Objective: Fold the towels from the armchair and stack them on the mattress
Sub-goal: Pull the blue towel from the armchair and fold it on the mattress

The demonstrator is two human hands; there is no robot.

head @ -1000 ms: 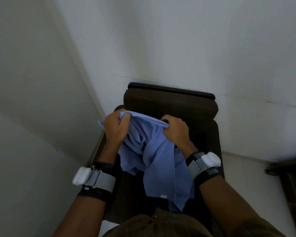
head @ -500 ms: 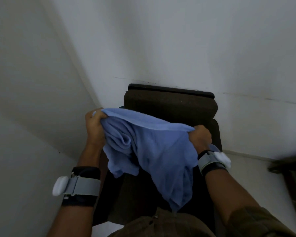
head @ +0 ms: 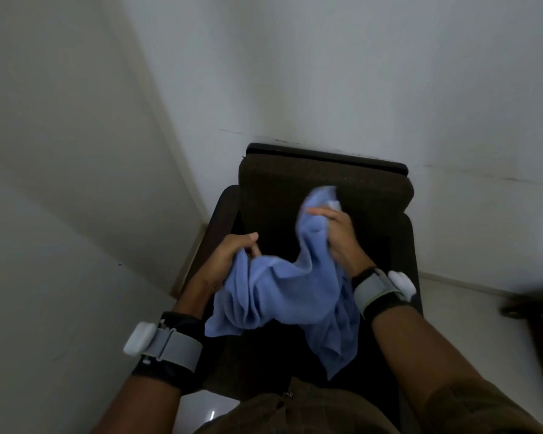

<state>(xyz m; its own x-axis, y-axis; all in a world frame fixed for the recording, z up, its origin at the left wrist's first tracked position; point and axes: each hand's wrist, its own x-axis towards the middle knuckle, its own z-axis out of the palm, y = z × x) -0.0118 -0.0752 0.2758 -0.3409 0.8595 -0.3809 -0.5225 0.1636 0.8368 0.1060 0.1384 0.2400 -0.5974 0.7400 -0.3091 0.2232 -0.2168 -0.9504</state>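
bunching up where it was pulled taut 0.5 s ago, blue towel (head: 289,292) sags above armchair (head: 326,180) seat, left hand (head: 232,255) & right hand (head: 339,236) each curled tight on an edge, prob regripping, fold not begun.

The blue towel (head: 282,292) is soft matt cloth, a bit fuzzy, all limp folds mid-frame. The armchair (head: 326,180) behind it looks like coarse dark brown fabric, no shine, with a smoother hard strip along the top of the back. The walls (head: 326,73) are flat matt paint, scuffed in places. The floor (head: 212,413) at lower centre is glossy tile. The wrist straps (head: 170,347) are grey woven stuff with smooth white plastic pods (head: 138,338).
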